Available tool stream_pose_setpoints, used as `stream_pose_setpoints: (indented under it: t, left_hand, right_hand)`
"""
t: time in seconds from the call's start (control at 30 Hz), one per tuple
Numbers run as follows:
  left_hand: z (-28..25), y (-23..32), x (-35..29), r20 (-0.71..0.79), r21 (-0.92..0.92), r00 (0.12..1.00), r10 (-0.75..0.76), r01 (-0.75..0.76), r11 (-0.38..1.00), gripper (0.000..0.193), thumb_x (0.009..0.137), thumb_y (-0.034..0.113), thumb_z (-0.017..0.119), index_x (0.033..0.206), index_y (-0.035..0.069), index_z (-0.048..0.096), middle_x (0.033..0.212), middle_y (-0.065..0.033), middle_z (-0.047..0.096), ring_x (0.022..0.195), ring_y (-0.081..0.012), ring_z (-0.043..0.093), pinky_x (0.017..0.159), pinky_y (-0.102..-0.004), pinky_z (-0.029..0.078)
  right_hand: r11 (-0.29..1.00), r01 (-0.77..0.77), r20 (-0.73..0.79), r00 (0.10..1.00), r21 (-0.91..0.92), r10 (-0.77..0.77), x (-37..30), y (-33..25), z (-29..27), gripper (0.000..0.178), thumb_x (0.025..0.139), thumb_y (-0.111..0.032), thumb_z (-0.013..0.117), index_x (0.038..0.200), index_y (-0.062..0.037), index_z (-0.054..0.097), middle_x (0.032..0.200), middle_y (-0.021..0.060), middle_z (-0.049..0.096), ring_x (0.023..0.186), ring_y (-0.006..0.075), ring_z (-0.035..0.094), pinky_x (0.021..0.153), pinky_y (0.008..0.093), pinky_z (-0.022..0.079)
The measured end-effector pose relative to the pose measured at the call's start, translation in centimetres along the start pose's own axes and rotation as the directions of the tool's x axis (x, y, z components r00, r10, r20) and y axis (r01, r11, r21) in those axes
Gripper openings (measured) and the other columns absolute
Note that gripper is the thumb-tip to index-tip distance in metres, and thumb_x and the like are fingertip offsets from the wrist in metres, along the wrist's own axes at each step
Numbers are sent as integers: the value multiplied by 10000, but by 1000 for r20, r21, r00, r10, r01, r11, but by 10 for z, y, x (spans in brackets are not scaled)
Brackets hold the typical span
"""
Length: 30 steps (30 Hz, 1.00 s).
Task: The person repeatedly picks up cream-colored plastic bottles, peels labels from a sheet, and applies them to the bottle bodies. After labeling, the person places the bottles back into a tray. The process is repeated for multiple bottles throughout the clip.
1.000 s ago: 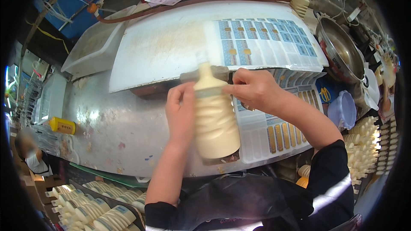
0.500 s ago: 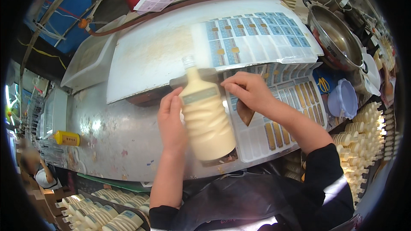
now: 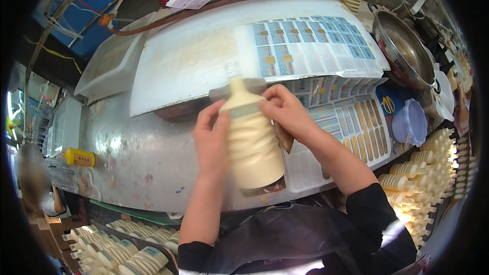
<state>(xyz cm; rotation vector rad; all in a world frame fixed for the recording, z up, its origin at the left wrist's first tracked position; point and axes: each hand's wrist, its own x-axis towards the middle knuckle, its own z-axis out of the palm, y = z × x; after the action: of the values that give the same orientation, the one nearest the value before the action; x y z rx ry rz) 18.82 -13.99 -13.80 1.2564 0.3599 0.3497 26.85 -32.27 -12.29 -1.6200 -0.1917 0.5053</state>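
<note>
A cream-coloured bottle [image 3: 254, 147] with a rippled body and clear threaded neck lies tilted on the bench, its neck pointing away from me. A grey-green label [image 3: 243, 110] runs across its shoulder. Along the bottle's left side, my left hand [image 3: 211, 135] grips it, thumb and fingertips at the label's left end. My right hand [image 3: 288, 114] has thumb and forefinger at the label's right end. A brown, flat, pointed piece like a scraper [image 3: 284, 140] is tucked in that hand's other fingers, point downward. A dark support shows behind the bottle's neck.
Sheets of blue and gold labels [image 3: 310, 33] lie on a white board [image 3: 178, 66], with more label sheets [image 3: 356, 122] right of the bottle. A metal pan [image 3: 402, 46] and lilac bucket [image 3: 410, 122] stand at right. A yellow bottle [image 3: 80, 158] lies left. Many cream bottles [image 3: 122, 249] are stacked nearby.
My right hand has come leftward onto the bottle's shoulder, from just beside it. The left fingers have shifted up at the label's edge.
</note>
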Motion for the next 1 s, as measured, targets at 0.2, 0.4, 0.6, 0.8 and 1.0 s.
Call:
stream_pose_setpoints:
  t: [0.2, 0.4, 0.6, 0.8, 1.0]
  left_hand:
    - [-2, 6, -4, -8, -225, 997, -77, 73, 972, 275, 1070, 80, 513, 1293, -27, 634, 1155, -102, 700, 1020, -149, 669, 898, -290, 557]
    - [-3, 8, -6, 42, -249, 991, -125, 132, 960, 311, 1014, 144, 626, 1273, -27, 644, 1192, -94, 688, 1080, -143, 625, 982, -303, 491]
    - [2, 11, -8, 6, -127, 998, -69, 70, 989, 327, 967, 130, 705, 1256, -9, 645, 1178, -104, 674, 1008, -147, 651, 888, -289, 540]
    - [1, 9, -7, 8, -120, 997, -72, 73, 990, 350, 955, 140, 722, 1262, -8, 643, 1194, -108, 667, 1023, -147, 647, 906, -298, 537]
    - [0, 14, -14, -8, -180, 993, -115, 112, 977, 371, 987, 123, 645, 1331, -11, 610, 1239, -112, 649, 1124, -173, 618, 995, -315, 504]
  right_hand:
    - [1000, 16, 90, 996, -13, -15, -2, -8, -11, 344, 1035, -276, 629, 1266, -31, 560, 937, -22, 576, 798, 39, 491, 708, 223, 429]
    - [989, 69, 44, 997, -129, -63, -4, -10, -4, 350, 1015, -268, 657, 1243, -20, 562, 908, -27, 571, 804, 37, 504, 717, 204, 410]
    - [991, 65, 26, 998, -115, -63, -3, -8, -2, 332, 995, -234, 676, 1220, -18, 564, 870, -27, 573, 804, 35, 516, 711, 205, 412]
    - [992, 62, 15, 998, -107, -61, -5, -12, 1, 329, 987, -236, 685, 1209, -22, 569, 857, -32, 570, 787, 29, 507, 699, 204, 411]
    - [1000, 27, 0, 1000, -9, -27, -7, -9, -4, 350, 1002, -291, 652, 1210, -14, 598, 848, -16, 577, 734, 49, 521, 659, 216, 435]
